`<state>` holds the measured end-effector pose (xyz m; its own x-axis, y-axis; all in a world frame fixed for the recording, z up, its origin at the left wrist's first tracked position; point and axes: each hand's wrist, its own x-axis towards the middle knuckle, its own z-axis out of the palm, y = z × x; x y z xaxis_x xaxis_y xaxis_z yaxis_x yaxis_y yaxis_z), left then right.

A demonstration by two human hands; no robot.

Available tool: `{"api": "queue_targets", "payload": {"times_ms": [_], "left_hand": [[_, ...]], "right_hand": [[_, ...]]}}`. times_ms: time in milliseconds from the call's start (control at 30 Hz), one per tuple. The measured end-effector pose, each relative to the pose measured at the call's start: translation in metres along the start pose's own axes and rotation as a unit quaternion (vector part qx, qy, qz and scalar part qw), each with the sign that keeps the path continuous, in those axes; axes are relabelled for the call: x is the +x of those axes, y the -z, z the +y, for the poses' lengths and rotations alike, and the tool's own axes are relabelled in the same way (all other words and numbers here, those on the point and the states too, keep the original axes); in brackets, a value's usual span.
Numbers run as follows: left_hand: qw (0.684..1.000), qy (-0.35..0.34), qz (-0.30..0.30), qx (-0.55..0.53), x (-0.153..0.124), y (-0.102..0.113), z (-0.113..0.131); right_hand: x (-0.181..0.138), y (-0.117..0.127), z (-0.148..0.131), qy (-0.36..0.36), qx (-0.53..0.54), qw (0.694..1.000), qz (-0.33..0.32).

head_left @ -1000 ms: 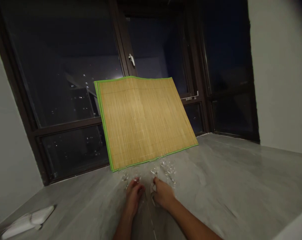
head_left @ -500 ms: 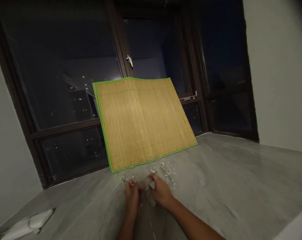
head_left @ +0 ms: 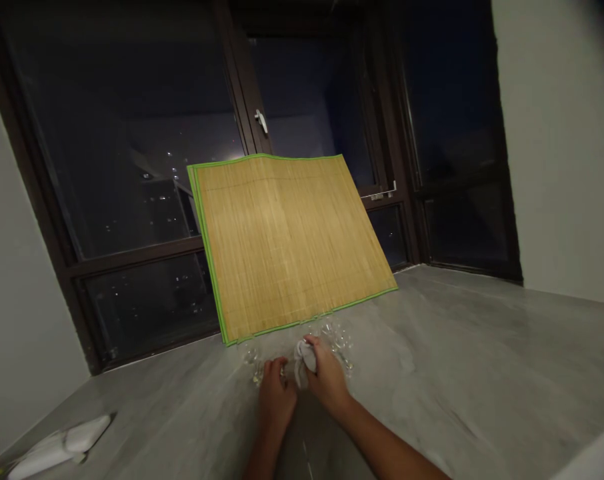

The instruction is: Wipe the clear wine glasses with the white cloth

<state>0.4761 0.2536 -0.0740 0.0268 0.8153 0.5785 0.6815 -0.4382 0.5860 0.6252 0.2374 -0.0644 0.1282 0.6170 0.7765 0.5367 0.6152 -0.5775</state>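
Note:
My right hand (head_left: 328, 380) is closed around a bunched pale grey cloth (head_left: 302, 363), which sticks out between thumb and fingers. Just left of it, my left hand (head_left: 277, 397) is curled, fingertips pointing away from me. Whatever those fingers hold is hidden or too small to name. Several clear, shiny pieces, glass or plastic, lie beyond and beside both hands, including a clear cluster (head_left: 338, 340) past the right hand. A folded bamboo mat (head_left: 292, 247) with green edging leans upright against the window, its lower edge behind the clear pieces.
A grey marbled ledge (head_left: 432, 380) spreads under everything. At the lower left lies a white bundle (head_left: 65, 445) with a band around it. Dark-framed windows with a white handle (head_left: 261, 121) rise behind the mat, and pale walls stand on both sides.
My left hand has shifted slightly right and toward me, drawing back from the clear pieces. The cloth in my right hand is bunched higher and hangs down less.

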Motion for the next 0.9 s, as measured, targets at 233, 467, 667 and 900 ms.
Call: {"api": "queue_targets", "payload": {"times_ms": [233,467,667,900], "left_hand": [[0.995,0.038,0.084,-0.033,0.002,0.010,0.004],[0.994,0.057,0.078,-0.047,0.001,0.008,0.007],[0.994,0.060,0.095,-0.020,0.000,0.011,0.011],[0.998,0.017,0.047,-0.030,0.000,0.010,0.017]], "right_hand": [[0.001,0.004,0.001,-0.053,-0.035,0.998,0.019],[-0.005,-0.003,-0.003,-0.107,0.090,0.989,-0.053],[-0.008,-0.006,-0.003,-0.121,0.204,0.967,-0.088],[-0.005,-0.008,0.002,-0.103,0.086,0.990,0.036]]}}
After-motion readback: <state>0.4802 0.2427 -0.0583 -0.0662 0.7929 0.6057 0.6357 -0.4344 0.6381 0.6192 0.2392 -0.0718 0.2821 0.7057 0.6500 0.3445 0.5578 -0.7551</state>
